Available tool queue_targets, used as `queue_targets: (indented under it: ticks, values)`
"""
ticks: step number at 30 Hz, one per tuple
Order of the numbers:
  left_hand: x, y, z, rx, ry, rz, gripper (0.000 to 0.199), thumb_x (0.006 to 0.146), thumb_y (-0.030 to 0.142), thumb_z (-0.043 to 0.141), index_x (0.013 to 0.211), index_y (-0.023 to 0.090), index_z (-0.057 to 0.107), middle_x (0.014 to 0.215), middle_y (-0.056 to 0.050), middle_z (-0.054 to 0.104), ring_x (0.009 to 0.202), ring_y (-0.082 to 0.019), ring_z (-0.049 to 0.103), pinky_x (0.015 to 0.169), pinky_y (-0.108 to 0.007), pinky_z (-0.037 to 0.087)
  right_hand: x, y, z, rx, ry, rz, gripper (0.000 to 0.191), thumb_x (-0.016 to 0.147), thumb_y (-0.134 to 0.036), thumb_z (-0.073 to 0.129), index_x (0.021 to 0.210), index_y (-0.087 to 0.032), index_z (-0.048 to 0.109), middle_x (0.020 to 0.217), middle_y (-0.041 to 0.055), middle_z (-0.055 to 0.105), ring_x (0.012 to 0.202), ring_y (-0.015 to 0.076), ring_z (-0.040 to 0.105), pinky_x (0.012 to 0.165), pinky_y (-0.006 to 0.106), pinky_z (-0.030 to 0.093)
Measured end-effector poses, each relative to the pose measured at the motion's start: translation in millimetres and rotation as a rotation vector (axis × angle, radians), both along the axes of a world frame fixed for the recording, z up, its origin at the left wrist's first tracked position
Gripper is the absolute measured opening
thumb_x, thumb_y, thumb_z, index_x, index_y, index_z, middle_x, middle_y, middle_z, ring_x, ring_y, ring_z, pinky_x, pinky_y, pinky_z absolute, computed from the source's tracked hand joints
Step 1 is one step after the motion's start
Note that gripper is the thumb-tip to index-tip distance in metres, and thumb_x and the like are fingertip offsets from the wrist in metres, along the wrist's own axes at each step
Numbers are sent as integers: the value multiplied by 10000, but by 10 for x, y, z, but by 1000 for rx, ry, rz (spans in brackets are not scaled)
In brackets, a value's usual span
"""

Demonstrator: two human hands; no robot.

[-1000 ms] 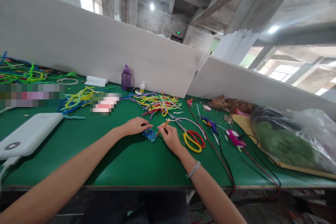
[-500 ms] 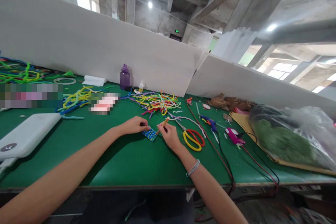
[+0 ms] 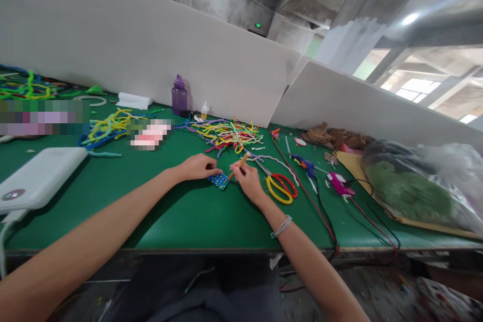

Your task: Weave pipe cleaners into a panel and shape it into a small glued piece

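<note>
Two bare hands work at a smooth green table [image 3: 173, 224], just beyond its near edge, around a small flat piece [image 3: 221, 181], blue with yellow dots and roughly rectangular; clock directions here run from that piece, twelve pointing away from the person. The left hand [image 3: 198, 167], at ten o'clock, is narrow, fingers curled and thumb low, its tips over the piece's far left edge; whether they pinch it or only rest on it I cannot tell. The right hand [image 3: 246, 179], at three, has a thin grey wristband [image 3: 281, 227] behind it and pinches a slim tan stick [image 3: 243, 160], which tilts toward one; its lower end is beside the piece's right edge, contact unclear. Scissors [image 3: 269, 179] with yellow and red loop handles lie at three, past the right hand. Well off at nine is a glossy white power bank [image 3: 44, 177] with rounded corners. Beyond the hands, at twelve, spreads a heap of fuzzy, bendy pipe cleaners [image 3: 232, 137] in many colours. A blue glue gun [image 3: 303, 164] lies between two and three, and a magenta device [image 3: 339, 184] at three. Farther along that way, a crinkled clear plastic bag [image 3: 411, 186] holds fluffy green material. Toward eleven, by the pale flat partition [image 3: 151, 35], stand a translucent purple bottle [image 3: 179, 98], contents unclear, and a small dropper bottle [image 3: 204, 111], partly yellow.
</note>
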State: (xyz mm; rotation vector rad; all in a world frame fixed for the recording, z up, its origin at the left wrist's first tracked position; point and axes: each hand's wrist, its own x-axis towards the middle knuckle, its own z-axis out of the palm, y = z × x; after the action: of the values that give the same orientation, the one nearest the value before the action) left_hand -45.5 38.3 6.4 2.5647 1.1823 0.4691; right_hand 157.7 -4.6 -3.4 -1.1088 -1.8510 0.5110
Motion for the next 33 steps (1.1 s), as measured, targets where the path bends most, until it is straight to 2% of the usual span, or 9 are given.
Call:
queue_targets:
  ticks: [19,33]
  values:
    - [17,-25,37,29,38,-8,481,793,572,399,593,161,550,530,10,520,479,-93,418,473,-215,217,-2,-8,12,-9,6,7,314,829,-415,442,799,-158,619,613,-1,585,585,125,556,561,206,394]
    - [1,7,-11,47,28,-9,482,788,582,400,596,166,550,530,8,533,470,-94,429,467,-215,215,-13,-18,29,-40,17,7,336,824,-442,434,797,-161,615,600,0,574,564,124,539,544,208,376]
